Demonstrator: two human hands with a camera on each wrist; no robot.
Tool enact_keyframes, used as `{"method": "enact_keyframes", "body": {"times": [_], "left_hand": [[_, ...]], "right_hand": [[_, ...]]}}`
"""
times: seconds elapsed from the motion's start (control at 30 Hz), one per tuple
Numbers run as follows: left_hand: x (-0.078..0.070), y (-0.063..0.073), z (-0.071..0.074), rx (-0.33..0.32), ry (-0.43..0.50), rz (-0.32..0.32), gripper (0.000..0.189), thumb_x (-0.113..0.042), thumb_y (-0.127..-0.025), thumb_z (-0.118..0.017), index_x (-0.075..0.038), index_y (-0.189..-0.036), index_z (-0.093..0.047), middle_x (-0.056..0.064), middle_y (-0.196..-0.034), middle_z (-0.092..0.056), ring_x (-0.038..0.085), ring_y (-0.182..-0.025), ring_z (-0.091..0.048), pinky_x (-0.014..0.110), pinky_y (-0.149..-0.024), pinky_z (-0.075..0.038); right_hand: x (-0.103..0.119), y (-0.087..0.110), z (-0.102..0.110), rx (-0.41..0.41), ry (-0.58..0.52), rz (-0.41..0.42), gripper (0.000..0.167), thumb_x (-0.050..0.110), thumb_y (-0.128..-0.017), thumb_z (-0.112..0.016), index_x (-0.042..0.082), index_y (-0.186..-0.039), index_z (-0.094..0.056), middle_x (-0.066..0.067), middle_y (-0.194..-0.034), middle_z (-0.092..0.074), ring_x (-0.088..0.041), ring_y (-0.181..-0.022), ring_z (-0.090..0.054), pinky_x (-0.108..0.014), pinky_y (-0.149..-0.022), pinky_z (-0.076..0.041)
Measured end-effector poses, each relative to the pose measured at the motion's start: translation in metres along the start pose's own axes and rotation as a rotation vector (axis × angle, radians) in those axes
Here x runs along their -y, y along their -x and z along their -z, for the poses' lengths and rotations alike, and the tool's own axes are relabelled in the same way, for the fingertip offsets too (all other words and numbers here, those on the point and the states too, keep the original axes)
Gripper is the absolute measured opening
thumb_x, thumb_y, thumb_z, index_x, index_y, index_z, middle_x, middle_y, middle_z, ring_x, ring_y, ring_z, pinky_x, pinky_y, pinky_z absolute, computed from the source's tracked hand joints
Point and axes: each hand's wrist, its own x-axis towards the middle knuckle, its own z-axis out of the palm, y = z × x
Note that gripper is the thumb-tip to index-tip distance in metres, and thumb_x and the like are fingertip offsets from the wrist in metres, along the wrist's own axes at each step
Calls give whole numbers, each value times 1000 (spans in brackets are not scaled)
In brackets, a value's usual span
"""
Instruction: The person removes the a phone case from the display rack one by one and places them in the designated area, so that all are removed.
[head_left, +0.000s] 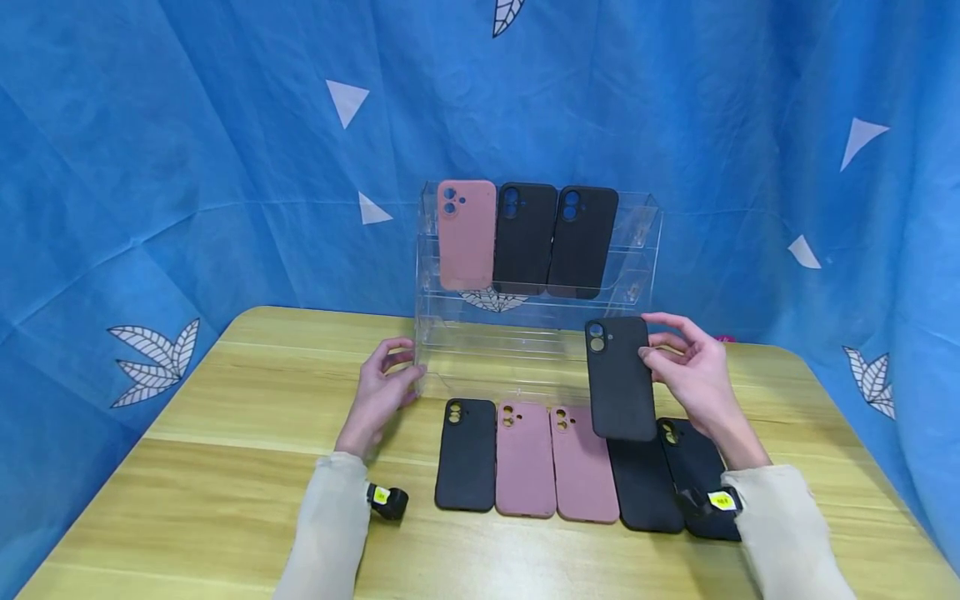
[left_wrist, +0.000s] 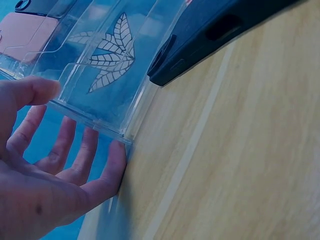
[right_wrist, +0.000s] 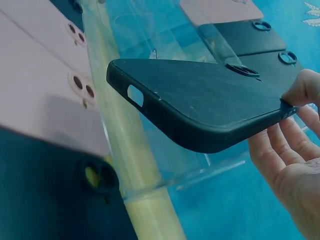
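My right hand (head_left: 693, 367) pinches a black phone case (head_left: 621, 379) by its right edge, thumb on the back and fingers behind. In the head view the case is upright, in front of the clear acrylic display rack (head_left: 517, 383) and overlapping the row on the table. The right wrist view shows its bottom edge with an oblong cutout. My left hand (head_left: 382, 387) holds the rack's left side, thumb at the front edge and fingers along the side. On the rack's upper tier lean a pink case (head_left: 467, 237) and two black cases (head_left: 525, 237).
Before the rack, a row of phone cases lies on the wooden table (head_left: 262, 433): a black one (head_left: 466, 457) at left, two pink ones (head_left: 525, 458) in the middle, two black ones (head_left: 652, 492) at right. A blue patterned cloth (head_left: 225, 125) hangs behind.
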Motion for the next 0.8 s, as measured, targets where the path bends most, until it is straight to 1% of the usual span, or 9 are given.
{"method": "enact_keyframes", "body": {"times": [0.23, 0.37, 0.5, 0.6, 0.8], "left_hand": [[0, 0, 0, -3, -3, -1, 43, -10, -96, -66, -20, -136, -52, 8, -142, -54, 20, -109, -63, 36, -85, -58], [0, 0, 0, -3, -5, -10, 44, -9, -96, -66, -19, -136, -52, 10, -142, -54, 21, -110, -64, 35, -83, -57], [0, -1, 0, 1, 1, -11, 45, -8, -95, -66, -17, -137, -52, 12, -143, -54, 25, -113, -64, 34, -84, -56], [1, -1, 0, 3, 2, -7, 45, -8, -95, -66, -18, -137, -52, 12, -144, -53, 28, -115, -63, 34, -84, -56], [-1, 0, 0, 6, 5, -13, 45, -8, -95, -66, -18, -137, -52, 12, -143, -53, 28, -115, -64, 35, -84, -57]], "right_hand": [[-5, 7, 9, -9, 4, -13, 42, -5, -94, -64, 13, -132, -62, 12, -90, -71, 0, -76, -72, -17, -59, -54], [-7, 11, 14, -12, 37, -17, 43, -4, -94, -64, 12, -134, -61, 12, -91, -70, 0, -77, -72, -17, -61, -55], [-8, 15, 19, -24, 100, -22, 42, -2, -95, -64, 15, -134, -62, 13, -93, -69, 1, -79, -72, -16, -63, -55], [-9, 18, 24, -34, 124, -23, 42, -2, -95, -63, 17, -133, -62, 13, -93, -68, 2, -80, -72, -16, -63, -55], [-11, 23, 35, -48, 108, -8, 43, -4, -95, -62, 19, -132, -63, 13, -93, -67, 3, -80, -71, -14, -63, -55]]}}
